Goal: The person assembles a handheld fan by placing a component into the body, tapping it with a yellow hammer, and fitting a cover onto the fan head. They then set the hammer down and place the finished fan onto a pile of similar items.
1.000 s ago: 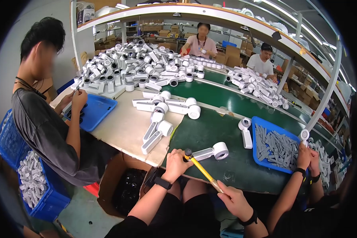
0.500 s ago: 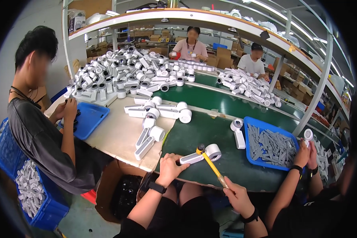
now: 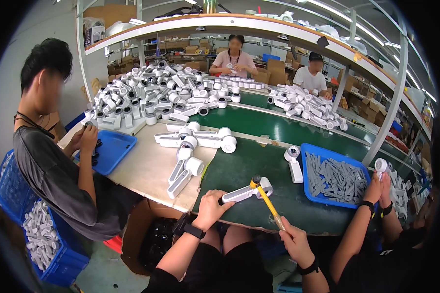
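Observation:
A white handheld fan (image 3: 238, 194) with a grey handle panel lies on the green work surface right in front of me. My left hand (image 3: 211, 209) grips the end of its handle, thumb along the near side. In my right hand (image 3: 297, 242) is a small hammer (image 3: 269, 204) with a yellow handle, held by the lower end. The hammer head is over the fan's round head and hides part of it; I cannot tell whether they touch.
Left of my work lie several white fans (image 3: 186, 163) on beige board, with a large heap (image 3: 151, 93) behind. To the right are one fan (image 3: 293, 166) and a blue tray (image 3: 312, 195) of grey strips. Co-workers sit on both sides and across; an overhead shelf (image 3: 220, 22) spans above.
The hammer head has shifted slightly right and up, along the fan toward its round head. My left hand stays on the handle. The person across has brought both hands together.

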The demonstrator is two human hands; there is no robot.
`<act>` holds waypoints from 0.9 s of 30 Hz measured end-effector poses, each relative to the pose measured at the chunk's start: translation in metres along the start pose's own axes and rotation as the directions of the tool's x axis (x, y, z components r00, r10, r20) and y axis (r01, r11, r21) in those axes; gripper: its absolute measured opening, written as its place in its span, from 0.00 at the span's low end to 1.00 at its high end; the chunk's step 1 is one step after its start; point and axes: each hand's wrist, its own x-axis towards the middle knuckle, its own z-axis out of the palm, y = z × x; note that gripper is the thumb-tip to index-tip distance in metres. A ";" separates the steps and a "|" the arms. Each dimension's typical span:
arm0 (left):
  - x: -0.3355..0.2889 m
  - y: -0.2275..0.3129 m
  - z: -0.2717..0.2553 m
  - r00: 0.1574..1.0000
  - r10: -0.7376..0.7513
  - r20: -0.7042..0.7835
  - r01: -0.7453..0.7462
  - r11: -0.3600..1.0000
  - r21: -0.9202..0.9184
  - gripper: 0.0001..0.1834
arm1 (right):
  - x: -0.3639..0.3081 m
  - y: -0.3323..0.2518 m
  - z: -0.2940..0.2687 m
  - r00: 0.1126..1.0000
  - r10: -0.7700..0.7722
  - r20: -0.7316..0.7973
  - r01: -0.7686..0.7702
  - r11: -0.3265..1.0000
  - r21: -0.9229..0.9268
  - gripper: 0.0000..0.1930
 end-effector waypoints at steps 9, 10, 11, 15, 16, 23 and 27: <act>0.000 0.002 -0.032 0.695 -0.187 0.694 0.672 -0.174 -0.720 0.19 | -0.012 -0.020 -0.010 0.983 0.177 0.045 -0.182 0.939 0.293 0.27; -0.003 0.002 -0.034 0.698 -0.194 0.690 0.668 -0.172 -0.724 0.19 | -0.011 -0.018 -0.008 0.984 0.172 0.051 -0.180 0.938 0.295 0.27; -0.006 0.004 -0.034 0.671 -0.341 0.658 0.680 -0.071 -0.730 0.19 | -0.012 -0.015 -0.007 0.984 0.157 0.086 -0.175 0.940 0.292 0.27; -0.016 0.012 -0.029 0.988 0.011 -0.155 0.000 0.997 0.072 0.18 | -0.003 -0.021 -0.001 0.983 0.087 0.161 -0.121 0.969 0.216 0.27; -0.018 0.014 -0.027 0.981 -0.002 -0.196 0.030 0.989 0.142 0.16 | 0.001 -0.024 0.001 0.982 0.089 0.168 -0.125 0.968 0.216 0.27; -0.011 -0.003 -0.025 0.993 -0.097 -0.071 0.087 0.988 -0.126 0.13 | 0.008 -0.040 0.020 0.976 -0.217 0.031 0.217 0.976 -0.022 0.25; -0.011 -0.006 -0.022 0.990 -0.104 -0.092 0.092 0.988 -0.122 0.13 | 0.015 -0.026 0.021 0.968 -0.178 0.179 0.199 0.975 -0.102 0.24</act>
